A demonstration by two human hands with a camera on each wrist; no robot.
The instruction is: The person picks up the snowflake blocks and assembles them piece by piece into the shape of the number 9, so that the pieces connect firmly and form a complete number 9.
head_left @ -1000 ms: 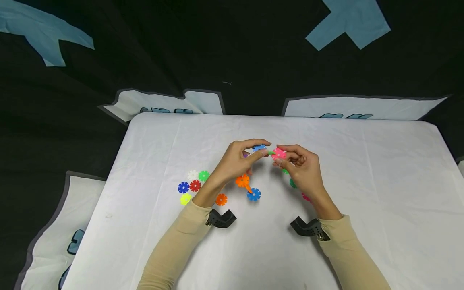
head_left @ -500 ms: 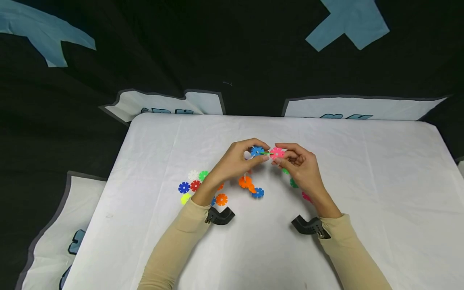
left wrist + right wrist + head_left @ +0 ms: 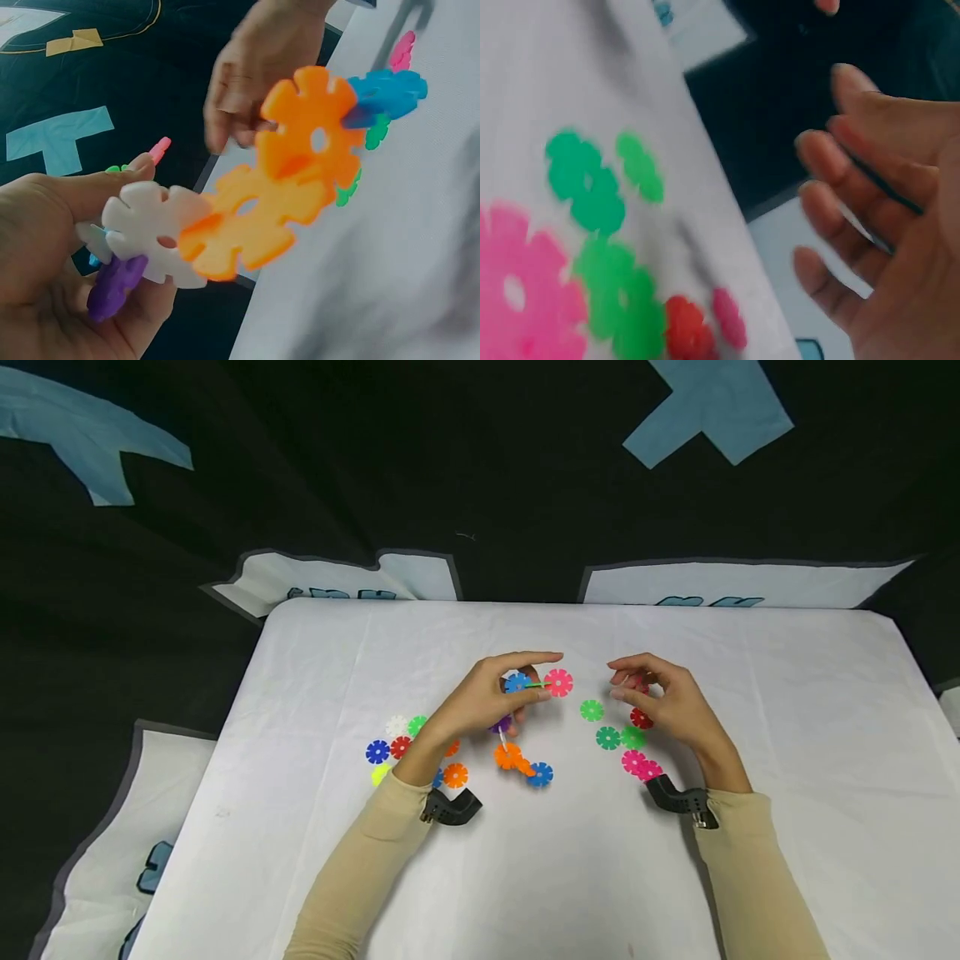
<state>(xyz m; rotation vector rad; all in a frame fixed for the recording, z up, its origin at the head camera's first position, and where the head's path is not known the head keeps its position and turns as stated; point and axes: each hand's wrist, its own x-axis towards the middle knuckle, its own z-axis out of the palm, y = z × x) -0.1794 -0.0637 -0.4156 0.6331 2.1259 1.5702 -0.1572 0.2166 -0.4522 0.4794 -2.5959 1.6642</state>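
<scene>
Plastic snowflake-disc chain [image 3: 289,187] gripped by left hand [image 3: 480,693], held above white tabletop [image 3: 810,735]. Head view: pink end disc [image 3: 558,682] sticks out at left hand's 3 o'clock, edge-on green disc [image 3: 537,684] linking it to blue disc [image 3: 516,682]. Purple disc [image 3: 498,725], white disc [image 3: 139,232], orange discs [image 3: 507,755] run down toward 5 o'clock, ending in second blue disc [image 3: 540,774]. Right hand [image 3: 678,702] at left's 3 o'clock, apart from chain, fingers loosely bent, thumb separate. Loose pieces: dark-green disc [image 3: 608,737] and red disc [image 3: 641,718] at right hand's 8 o'clock, pink discs [image 3: 633,761] at its 7. Dark-blue disc [image 3: 377,752] at left hand's 8, flat orange disc [image 3: 455,775] at its 7.
</scene>
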